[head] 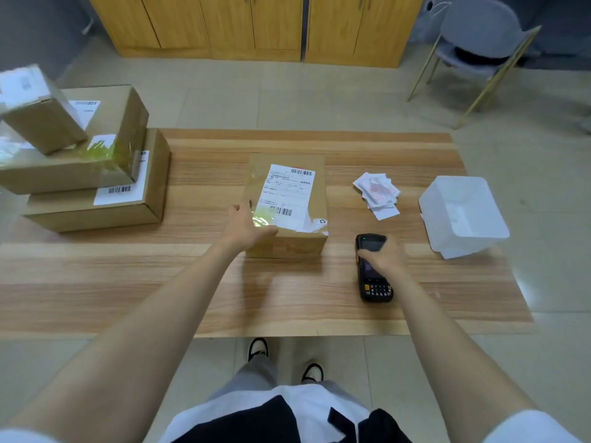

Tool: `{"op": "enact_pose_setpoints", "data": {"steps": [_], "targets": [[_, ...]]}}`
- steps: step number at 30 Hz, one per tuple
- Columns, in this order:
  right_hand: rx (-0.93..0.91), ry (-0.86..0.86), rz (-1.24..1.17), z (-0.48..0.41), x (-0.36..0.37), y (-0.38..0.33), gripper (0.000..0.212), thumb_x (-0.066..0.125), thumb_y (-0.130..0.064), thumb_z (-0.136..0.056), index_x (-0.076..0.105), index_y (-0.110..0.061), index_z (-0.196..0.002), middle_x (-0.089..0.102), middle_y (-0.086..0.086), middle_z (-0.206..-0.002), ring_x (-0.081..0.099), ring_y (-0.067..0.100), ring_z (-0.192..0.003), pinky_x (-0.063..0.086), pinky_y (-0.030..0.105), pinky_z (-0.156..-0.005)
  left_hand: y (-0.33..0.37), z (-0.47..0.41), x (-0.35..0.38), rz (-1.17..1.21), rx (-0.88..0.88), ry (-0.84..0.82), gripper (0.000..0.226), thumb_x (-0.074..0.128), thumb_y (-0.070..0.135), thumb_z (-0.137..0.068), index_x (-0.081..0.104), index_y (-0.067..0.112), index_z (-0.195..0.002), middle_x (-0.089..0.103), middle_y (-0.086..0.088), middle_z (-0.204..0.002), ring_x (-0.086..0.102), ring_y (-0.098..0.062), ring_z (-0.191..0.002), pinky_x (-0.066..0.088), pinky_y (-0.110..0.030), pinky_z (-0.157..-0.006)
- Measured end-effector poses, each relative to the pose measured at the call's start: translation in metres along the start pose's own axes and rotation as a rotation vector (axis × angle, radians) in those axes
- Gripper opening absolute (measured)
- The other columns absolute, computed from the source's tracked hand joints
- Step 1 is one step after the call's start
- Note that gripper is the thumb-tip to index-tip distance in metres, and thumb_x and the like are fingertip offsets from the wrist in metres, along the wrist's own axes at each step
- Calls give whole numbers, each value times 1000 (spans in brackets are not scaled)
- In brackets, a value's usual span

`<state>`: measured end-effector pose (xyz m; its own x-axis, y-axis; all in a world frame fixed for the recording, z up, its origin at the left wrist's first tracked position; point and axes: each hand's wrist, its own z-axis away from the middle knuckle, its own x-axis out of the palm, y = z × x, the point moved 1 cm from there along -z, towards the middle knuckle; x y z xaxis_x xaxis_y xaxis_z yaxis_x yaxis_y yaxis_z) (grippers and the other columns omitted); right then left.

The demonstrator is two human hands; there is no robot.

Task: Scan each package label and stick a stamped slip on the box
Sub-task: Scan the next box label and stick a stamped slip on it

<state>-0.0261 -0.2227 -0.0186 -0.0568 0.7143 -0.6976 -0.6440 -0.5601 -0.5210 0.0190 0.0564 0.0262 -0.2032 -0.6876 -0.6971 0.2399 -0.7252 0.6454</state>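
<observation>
A cardboard box (316, 193) with a white shipping label (287, 193) on top sits in the middle of the wooden table (192, 282). My left hand (244, 227) rests on the box's near left corner, thumb on the top face and fingers spread at the left side. A black handheld scanner (374, 266) lies on the table right of the box, and my right hand (382, 255) grips it from above. A loose pile of stamped slips (379, 193) with red marks lies behind the scanner, to the box's right.
Three stacked cardboard boxes (96, 174) with labels stand at the table's left end. A clear plastic tub (463, 215) sits at the right edge. Wooden cabinets (256, 27) and a grey chair (479, 39) stand beyond the table.
</observation>
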Motion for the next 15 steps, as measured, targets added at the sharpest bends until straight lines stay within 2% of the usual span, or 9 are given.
{"op": "enact_pose_setpoints", "data": {"steps": [2, 6, 11, 14, 15], "targets": [[99, -57, 2, -6, 1, 21, 76, 76, -30, -72, 41, -1, -133, 46, 18, -135, 44, 36, -124, 41, 47, -102, 1, 0, 2, 17, -16, -13, 94, 78, 33, -73, 21, 11, -144, 32, -15, -139, 33, -26, -129, 31, -32, -103], [167, -195, -81, -10, 16, 48, 88, 82, -24, -68, 34, -1, -139, 42, 17, -140, 42, 35, -127, 42, 47, -103, 1, 0, 6, 51, -23, -9, 96, 78, 33, -73, 18, 13, -145, 32, -15, -138, 32, -25, -131, 29, -32, -104], [143, -200, -84, -20, 31, 63, 88, 86, -21, -61, 40, 2, -133, 46, 20, -136, 46, 40, -122, 44, 51, -99, 3, 1, 8, 30, -21, 0, 93, 77, 31, -75, 19, 12, -145, 33, -16, -140, 27, -24, -133, 27, -31, -103], [163, -166, -2, -24, 35, 66, 84, 84, -31, -62, 43, 3, -126, 47, 20, -131, 47, 38, -119, 45, 47, -97, 2, 2, 10, 35, -13, 10, 86, 76, 29, -76, 24, 12, -141, 35, -15, -137, 27, -23, -132, 26, -24, -95], [165, -158, 22, -24, 34, 65, 79, 83, -34, -61, 45, 3, -120, 49, 17, -125, 48, 35, -115, 46, 43, -92, 2, 3, 11, 37, -14, 14, 84, 76, 29, -76, 24, 12, -140, 35, -15, -136, 27, -23, -131, 25, -22, -91]]}}
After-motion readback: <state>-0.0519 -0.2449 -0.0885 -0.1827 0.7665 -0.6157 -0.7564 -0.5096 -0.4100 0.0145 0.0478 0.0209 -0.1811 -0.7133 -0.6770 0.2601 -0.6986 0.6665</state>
